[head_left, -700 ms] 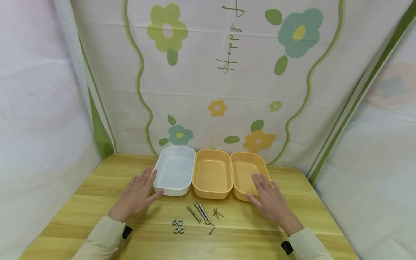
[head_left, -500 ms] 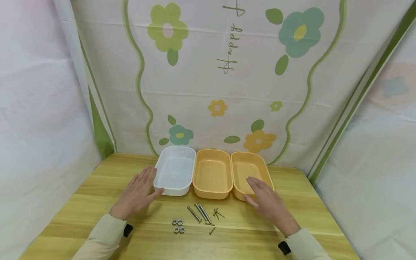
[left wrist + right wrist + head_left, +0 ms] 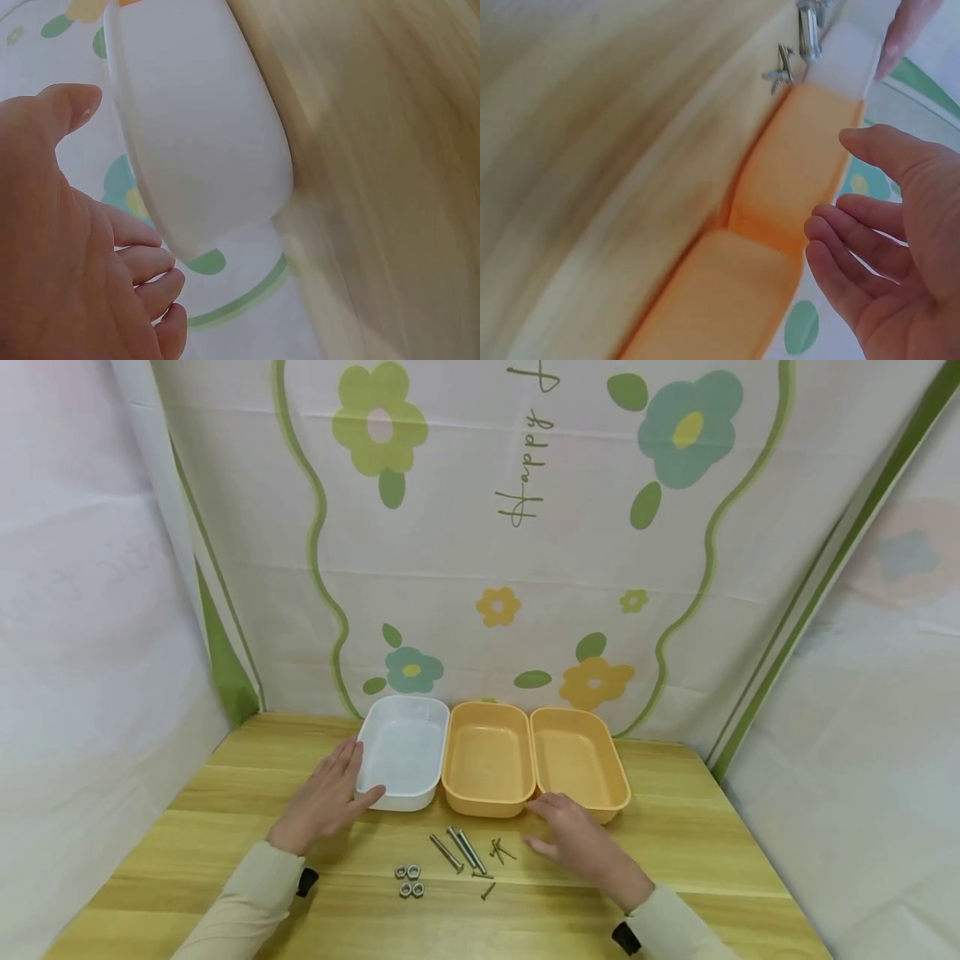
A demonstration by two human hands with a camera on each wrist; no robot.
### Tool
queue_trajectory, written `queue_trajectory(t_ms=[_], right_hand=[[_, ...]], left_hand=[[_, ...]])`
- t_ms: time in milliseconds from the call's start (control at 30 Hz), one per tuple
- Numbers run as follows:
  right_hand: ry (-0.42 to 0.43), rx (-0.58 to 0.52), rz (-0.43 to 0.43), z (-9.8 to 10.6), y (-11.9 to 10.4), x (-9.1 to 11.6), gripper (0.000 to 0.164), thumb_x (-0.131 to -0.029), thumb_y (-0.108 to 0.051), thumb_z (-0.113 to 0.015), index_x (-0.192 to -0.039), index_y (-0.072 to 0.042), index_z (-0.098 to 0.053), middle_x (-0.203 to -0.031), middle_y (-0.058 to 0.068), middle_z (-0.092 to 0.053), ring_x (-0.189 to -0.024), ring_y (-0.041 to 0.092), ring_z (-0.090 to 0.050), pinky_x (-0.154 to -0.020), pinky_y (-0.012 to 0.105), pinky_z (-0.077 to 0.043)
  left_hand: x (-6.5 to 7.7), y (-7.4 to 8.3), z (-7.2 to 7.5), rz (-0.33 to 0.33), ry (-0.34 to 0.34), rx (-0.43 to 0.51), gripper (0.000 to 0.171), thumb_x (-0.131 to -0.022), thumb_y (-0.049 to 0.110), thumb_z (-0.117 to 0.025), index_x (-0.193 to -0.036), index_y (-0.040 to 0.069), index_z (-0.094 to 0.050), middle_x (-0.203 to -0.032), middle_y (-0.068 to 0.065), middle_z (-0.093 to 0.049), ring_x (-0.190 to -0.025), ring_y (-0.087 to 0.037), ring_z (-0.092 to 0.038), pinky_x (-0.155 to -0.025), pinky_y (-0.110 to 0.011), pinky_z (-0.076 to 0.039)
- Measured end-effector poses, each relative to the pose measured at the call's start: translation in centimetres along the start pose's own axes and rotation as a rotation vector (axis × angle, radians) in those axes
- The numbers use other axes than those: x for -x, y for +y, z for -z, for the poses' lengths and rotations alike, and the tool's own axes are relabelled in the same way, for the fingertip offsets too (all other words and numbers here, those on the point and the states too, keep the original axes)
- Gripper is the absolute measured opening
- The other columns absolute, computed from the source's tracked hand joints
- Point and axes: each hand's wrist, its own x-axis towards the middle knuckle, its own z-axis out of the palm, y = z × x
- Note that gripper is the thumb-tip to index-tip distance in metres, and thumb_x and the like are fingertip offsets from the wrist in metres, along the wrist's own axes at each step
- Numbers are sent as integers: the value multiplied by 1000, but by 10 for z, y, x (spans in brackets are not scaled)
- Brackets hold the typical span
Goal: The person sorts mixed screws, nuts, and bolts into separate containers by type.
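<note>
My left hand [image 3: 322, 797] [image 3: 67, 255] is spread beside the white tray [image 3: 401, 752] [image 3: 202, 112], fingers by its left side and thumb by its front; whether they touch it I cannot tell. The right hand [image 3: 581, 843] [image 3: 900, 247], relaxed and holding nothing, hovers in front of the middle orange tray [image 3: 491, 760] [image 3: 795, 157] and the right orange tray [image 3: 577, 760] [image 3: 712, 300]. To its left on the table lie small screws [image 3: 502, 852] and long bolts [image 3: 447, 853] [image 3: 808, 34]. Several hex nuts [image 3: 414, 872] sit in two rows nearer the left forearm.
The three trays stand side by side along the back of the wooden table [image 3: 360, 927]. A flower-printed cloth [image 3: 450, 543] rises behind them, and white cloth sides hang left and right. A dark strap [image 3: 626, 937] shows at the right wrist.
My right hand has moved left and toward me, from over the right orange tray to just in front of the orange trays. The left hand has shifted slightly right. Hardware and trays have stayed put.
</note>
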Motion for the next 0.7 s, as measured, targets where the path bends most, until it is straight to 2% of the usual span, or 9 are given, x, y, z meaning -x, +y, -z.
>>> queue_trajectory(t_ms=[133, 300, 533, 700], right_hand=[[-82, -67, -7, -10, -6, -4, 40, -86, -18, -88, -119, 2, -75, -112, 12, -74, -100, 23, -71, -86, 35, -64], [-152, -88, -34, -22, -11, -8, 35, -87, -19, -86, -115, 0, -76, -111, 12, -76, -104, 27, -73, -92, 41, -63], [-192, -119, -39, -33, -14, -10, 28, -88, -21, -85, -110, -5, -78, -102, 2, -74, -90, 11, -67, -80, 27, -61], [-210, -169, -50, -35, -15, -11, 18, -90, -18, -84, -103, -7, -79, -97, 2, -72, -84, 8, -65, -73, 22, -58]], left_hand=[[-3, 1, -4, 10, -8, 11, 90, -107, 51, -54, -159, -17, -25, -170, -35, -22, -158, -52, -25, -127, -66, -28], [-6, 0, -8, 23, -19, 17, 90, -108, 51, -53, -158, -18, -25, -170, -35, -21, -158, -52, -24, -128, -65, -26], [-8, -1, -10, 35, -33, 31, 91, -108, 52, -52, -158, -19, -23, -170, -36, -19, -159, -52, -21, -129, -65, -25], [-9, -2, -14, 30, -36, 36, 91, -108, 51, -50, -158, -20, -22, -170, -37, -17, -159, -53, -20, -129, -64, -25]])
